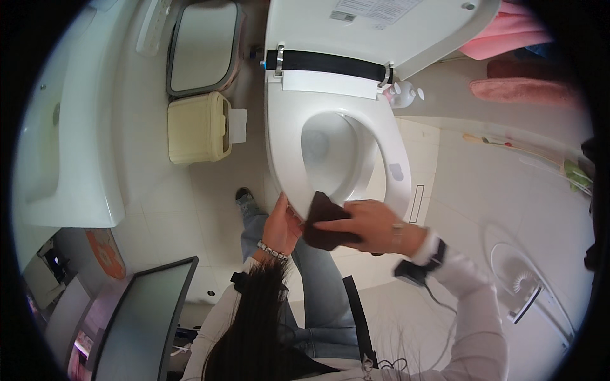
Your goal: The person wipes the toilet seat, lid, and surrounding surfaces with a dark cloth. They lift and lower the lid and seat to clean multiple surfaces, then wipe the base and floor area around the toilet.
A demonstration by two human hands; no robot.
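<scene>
The white toilet seat (pixel 284 152) is tilted up off the bowl, and floor shows through its opening beside the bowl rim. My left hand (pixel 279 227) grips the seat's front left edge, thumb along the rim; its other fingers are partly hidden. In my right hand (pixel 375 223) is a dark brown cloth (pixel 325 222), bunched and pressed against the front of the seat. Behind the seat the white lid (pixel 375 32) stands raised, with a black padded strip (pixel 330 65) along the hinge. A grey patch (pixel 396 171) marks the seat's right side.
A cream bin (pixel 196 130) and a grey-rimmed basin (pixel 203 47) stand left of the toilet. Pump bottles (pixel 406 94) sit behind it at right. A white sink (pixel 82 159) lies far left, and pink towels (pixel 508 32) hang at upper right.
</scene>
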